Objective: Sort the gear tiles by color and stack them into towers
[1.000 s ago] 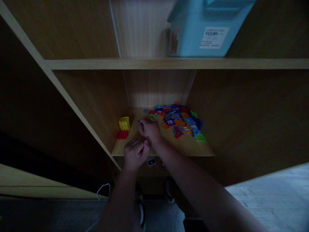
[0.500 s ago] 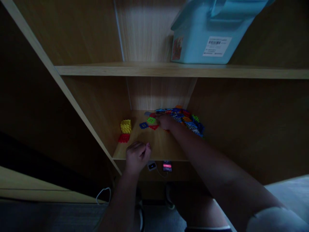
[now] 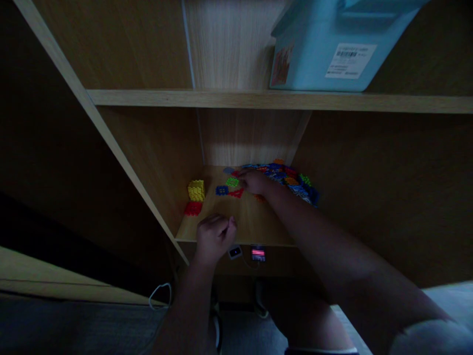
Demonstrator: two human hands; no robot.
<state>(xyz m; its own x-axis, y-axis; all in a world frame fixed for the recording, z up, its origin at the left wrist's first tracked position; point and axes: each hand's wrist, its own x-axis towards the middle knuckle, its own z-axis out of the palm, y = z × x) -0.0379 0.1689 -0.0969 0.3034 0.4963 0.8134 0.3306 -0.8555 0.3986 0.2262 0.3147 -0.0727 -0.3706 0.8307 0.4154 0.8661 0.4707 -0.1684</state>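
My left hand (image 3: pixel 215 234) is closed in a fist just above the front edge of the lower shelf, thumb on top, and nothing shows in it. My right hand (image 3: pixel 253 181) reaches deeper into the compartment, its fingertips at a small red plastic piece (image 3: pixel 235 173). In the dim light I cannot tell whether they grip it. Just left of these fingers lies a green lattice piece (image 3: pixel 232 182). Nearer the front are a red triangular piece (image 3: pixel 236 193) and a blue square piece (image 3: pixel 222 190). A pile of mixed plastic pieces (image 3: pixel 275 173) is partly hidden behind my right hand and forearm.
A yellow stack of pieces (image 3: pixel 196 190) and a red stack (image 3: pixel 193 208) stand by the left wall. Overhead, a light-blue plastic bin (image 3: pixel 314 64) rests on the upper shelf (image 3: pixel 221 97). Below the lower shelf's edge are a lit phone (image 3: pixel 257 253) and a small white device (image 3: pixel 235 252).
The view has shifted slightly, moving the shelves up in the picture and the bin to the right. Both hands keep nearly the same places. The red triangular piece looks turned.
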